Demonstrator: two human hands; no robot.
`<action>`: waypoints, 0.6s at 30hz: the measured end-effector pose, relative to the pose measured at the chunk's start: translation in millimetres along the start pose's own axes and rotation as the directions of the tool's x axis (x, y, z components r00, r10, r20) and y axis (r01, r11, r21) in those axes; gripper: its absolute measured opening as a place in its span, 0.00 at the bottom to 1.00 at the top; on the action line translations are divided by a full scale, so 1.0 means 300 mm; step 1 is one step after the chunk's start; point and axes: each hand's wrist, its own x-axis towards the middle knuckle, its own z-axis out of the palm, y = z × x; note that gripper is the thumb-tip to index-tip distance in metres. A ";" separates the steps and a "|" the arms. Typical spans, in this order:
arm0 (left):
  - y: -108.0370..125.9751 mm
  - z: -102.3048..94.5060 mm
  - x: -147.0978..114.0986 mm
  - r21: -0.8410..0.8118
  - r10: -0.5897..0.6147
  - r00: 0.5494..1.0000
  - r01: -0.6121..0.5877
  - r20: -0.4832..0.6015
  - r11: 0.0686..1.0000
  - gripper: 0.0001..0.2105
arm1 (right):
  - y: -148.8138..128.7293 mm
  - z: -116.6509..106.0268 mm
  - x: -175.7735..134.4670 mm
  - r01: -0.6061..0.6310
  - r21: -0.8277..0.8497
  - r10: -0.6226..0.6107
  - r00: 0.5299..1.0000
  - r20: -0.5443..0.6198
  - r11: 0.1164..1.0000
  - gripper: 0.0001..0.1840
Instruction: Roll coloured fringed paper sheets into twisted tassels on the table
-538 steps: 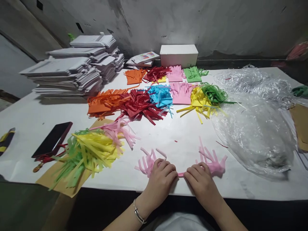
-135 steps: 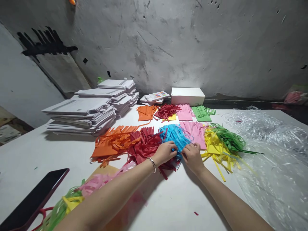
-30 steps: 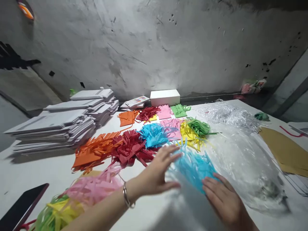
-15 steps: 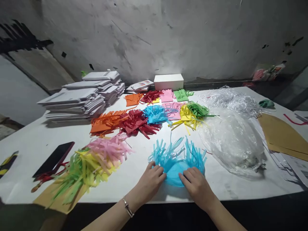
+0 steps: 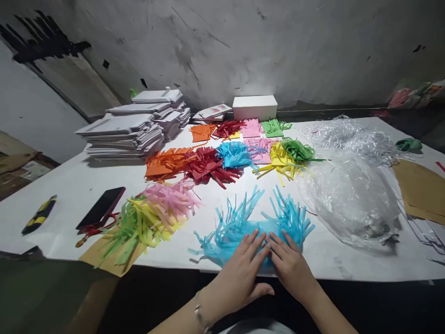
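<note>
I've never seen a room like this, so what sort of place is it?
Perhaps a small craft or packing workroom: a white-topped table holds fringed bundles in several colours and piles of flat white packets.

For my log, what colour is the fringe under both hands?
Light blue fringe, shown in head view.

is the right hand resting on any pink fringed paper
No, the right hand rests on the blue fringed paper at the table's near edge, apart from the pink pieces.
</note>
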 end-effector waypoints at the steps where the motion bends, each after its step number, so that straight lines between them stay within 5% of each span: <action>1: 0.000 0.031 0.027 -0.005 -0.021 0.999 0.021 0.037 1.000 0.42 | 0.001 -0.008 0.005 -0.007 -0.005 0.007 0.999 0.034 1.000 0.17; 7: -0.045 0.142 0.047 0.052 -0.169 0.984 0.167 0.051 0.985 0.43 | 0.063 -0.048 -0.047 -0.184 -0.321 0.230 0.967 0.113 0.929 0.31; 10: -0.045 0.146 0.029 0.082 -0.188 0.982 0.185 0.034 0.979 0.41 | 0.127 -0.091 -0.124 -0.320 -0.455 0.369 0.929 0.021 0.831 0.30; 14: -0.040 0.147 0.028 0.095 -0.211 0.977 0.206 0.040 0.974 0.40 | 0.152 -0.194 -0.177 -0.576 -0.564 0.542 0.802 -0.251 0.592 0.25; 16: -0.041 0.149 0.031 0.082 -0.214 0.976 0.210 0.041 0.974 0.40 | 0.112 -0.232 -0.147 -0.586 -0.495 0.495 0.809 -0.317 0.641 0.17; 18: -0.043 0.150 0.031 0.063 -0.217 0.976 0.215 0.033 0.975 0.40 | 0.051 -0.239 -0.084 -0.416 -0.366 0.341 0.905 -0.253 0.832 0.16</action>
